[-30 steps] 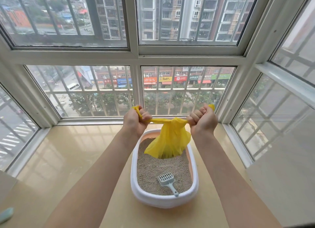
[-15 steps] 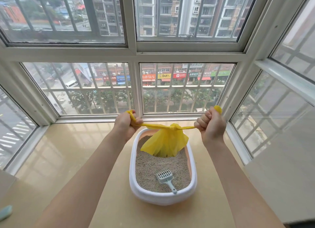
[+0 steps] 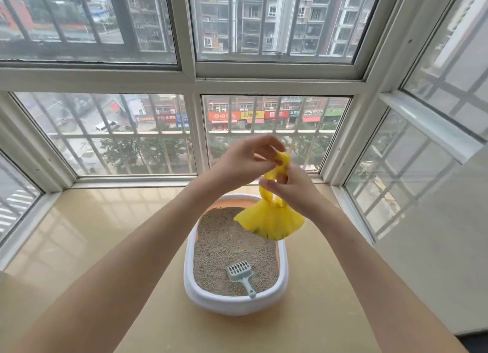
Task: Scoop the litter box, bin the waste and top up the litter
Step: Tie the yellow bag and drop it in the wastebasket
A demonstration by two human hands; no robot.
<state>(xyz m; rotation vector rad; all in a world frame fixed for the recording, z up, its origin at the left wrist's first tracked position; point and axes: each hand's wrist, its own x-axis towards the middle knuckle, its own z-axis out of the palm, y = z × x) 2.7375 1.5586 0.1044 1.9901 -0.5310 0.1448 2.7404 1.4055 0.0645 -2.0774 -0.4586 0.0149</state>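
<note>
On the left, the tiled sill [image 3: 79, 236] runs out to the window frame [image 3: 192, 78], with street and buildings behind the glass. The person's left hand [image 3: 243, 160] is raised in front of the lower panes, its fingers curled and pinching the upper end of the twisted handles of a yellow bag [image 3: 269, 220]. Just below and to the right, the right hand [image 3: 290, 189] grips the same twisted strip lower down, fingers bent round it near the knot. The bag's gathered body hangs beneath the right hand, over the far right part of the litter box [image 3: 190, 281], clear of the litter [image 3: 224, 242]. The white-rimmed box sits on the sill between the two forearms, filled with grey litter. A pale scoop [image 3: 240, 272] lies on the litter at the near end, slotted head pointing away and its handle reaching toward the near right rim.
</note>
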